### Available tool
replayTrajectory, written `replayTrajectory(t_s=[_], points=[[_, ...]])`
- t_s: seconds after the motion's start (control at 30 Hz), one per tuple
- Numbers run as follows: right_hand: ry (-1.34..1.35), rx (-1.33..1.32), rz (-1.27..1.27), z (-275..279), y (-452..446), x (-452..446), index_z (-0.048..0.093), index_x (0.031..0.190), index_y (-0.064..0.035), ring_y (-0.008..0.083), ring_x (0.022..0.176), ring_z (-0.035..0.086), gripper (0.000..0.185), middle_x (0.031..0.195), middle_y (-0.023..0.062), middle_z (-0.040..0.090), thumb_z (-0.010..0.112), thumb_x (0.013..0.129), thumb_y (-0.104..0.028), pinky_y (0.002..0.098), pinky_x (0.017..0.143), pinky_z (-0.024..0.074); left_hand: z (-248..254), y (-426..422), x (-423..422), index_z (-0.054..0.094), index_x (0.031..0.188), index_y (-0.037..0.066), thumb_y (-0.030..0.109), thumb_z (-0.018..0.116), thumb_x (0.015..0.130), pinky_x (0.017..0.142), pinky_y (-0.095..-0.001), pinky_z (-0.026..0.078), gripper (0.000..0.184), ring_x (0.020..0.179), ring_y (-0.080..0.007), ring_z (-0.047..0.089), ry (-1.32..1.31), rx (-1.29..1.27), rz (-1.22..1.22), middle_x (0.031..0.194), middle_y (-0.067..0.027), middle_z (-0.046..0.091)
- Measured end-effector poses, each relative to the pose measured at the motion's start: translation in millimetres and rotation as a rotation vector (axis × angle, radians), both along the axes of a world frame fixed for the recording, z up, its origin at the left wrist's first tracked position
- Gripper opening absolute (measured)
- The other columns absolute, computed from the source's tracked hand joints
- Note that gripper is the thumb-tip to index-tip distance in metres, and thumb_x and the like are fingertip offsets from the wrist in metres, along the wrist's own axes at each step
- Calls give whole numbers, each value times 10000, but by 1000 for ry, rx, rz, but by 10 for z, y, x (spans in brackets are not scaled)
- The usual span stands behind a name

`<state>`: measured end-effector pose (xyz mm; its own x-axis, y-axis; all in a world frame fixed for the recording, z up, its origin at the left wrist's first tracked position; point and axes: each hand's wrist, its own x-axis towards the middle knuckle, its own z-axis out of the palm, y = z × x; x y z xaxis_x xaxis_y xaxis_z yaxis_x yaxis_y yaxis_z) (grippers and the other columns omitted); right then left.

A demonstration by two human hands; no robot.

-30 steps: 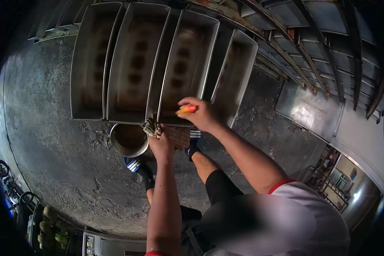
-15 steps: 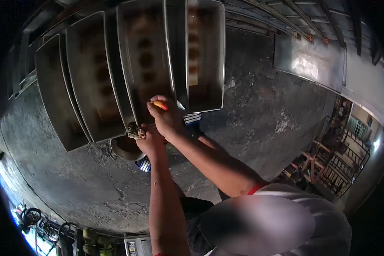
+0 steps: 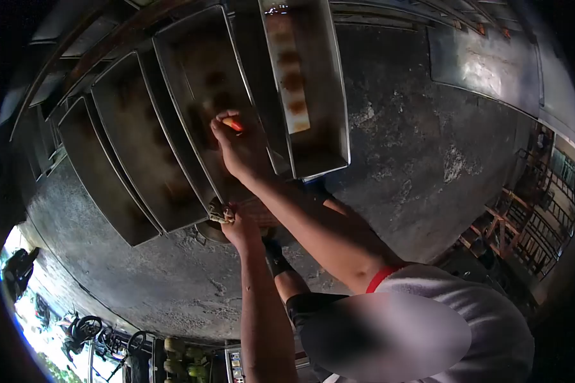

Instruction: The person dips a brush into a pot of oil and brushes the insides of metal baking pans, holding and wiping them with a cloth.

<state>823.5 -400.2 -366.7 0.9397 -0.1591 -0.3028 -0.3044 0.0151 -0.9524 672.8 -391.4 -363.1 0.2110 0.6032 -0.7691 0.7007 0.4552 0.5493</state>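
My right hand [image 3: 239, 150] is closed around a tool with an orange handle [image 3: 234, 124]; its working end is hidden by the hand and blurred. The hand is over the near half of a long metal trough [image 3: 191, 70] with brownish patches along its bottom. Lower down, at the near end of that trough, my left hand [image 3: 241, 231] is closed on a crumpled, patterned cloth [image 3: 220, 212], which lies against the trough's rim. Partly behind my left hand, below the trough's end, a round pan or basin [image 3: 206, 235] shows.
More long troughs stand alongside: two to the left [image 3: 134, 121] and one to the right [image 3: 326, 121]. Underfoot is a rough dark floor [image 3: 402, 159]. A metal sheet-like surface [image 3: 485, 70] is at upper right, a wooden rack [image 3: 505, 223] at right, and bicycles [image 3: 102, 335] at lower left.
My right hand has gone farther up along the trough, away from my left hand, with the orange-handled tool. The left hand stays with the cloth at the rim. The whole view has tilted.
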Motion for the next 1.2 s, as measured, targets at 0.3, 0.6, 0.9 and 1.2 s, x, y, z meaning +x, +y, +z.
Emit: replayTrajectory(t_s=[0.3, 0.6, 0.9, 1.2], points=[[-116, 39, 115, -64, 293, 786, 590, 959, -68, 217, 851, 633, 139, 913, 105, 639, 631, 869, -165, 323, 734, 490, 63, -14, 0, 547, 1012, 4, 200, 502, 976, 723, -287, 427, 204, 802, -126, 503, 36, 39, 43, 888, -38, 578], [-538, -936, 1427, 10, -421, 734, 613, 1001, -133, 409, 970, 613, 234, 1332, 257, 444, 556, 789, -53, 434, 793, 514, 9, -79, -3, 525, 1101, -54, 220, 524, 974, 785, -299, 434, 303, 857, -157, 538, -51, -38, 156, 973, -79, 619], [-962, -1010, 1710, 919, 164, 2288, 583, 818, -42, 290, 792, 638, 102, 811, 157, 624, 627, 728, -65, 420, 638, 467, -150, -115, -98, 537, 1120, -66, 187, 564, 950, 794, -292, 440, 306, 857, -157, 554, -139, -8, 87, 962, -102, 628], [-195, -1030, 1472, 1140, 233, 2064, 621, 830, -29, 276, 684, 657, 227, 756, 162, 661, 711, 668, -160, 380, 630, 502, -158, -120, -80, 552, 1020, -55, 201, 581, 937, 761, -305, 447, 270, 803, -164, 553, -228, 54, 71, 917, -100, 641]])
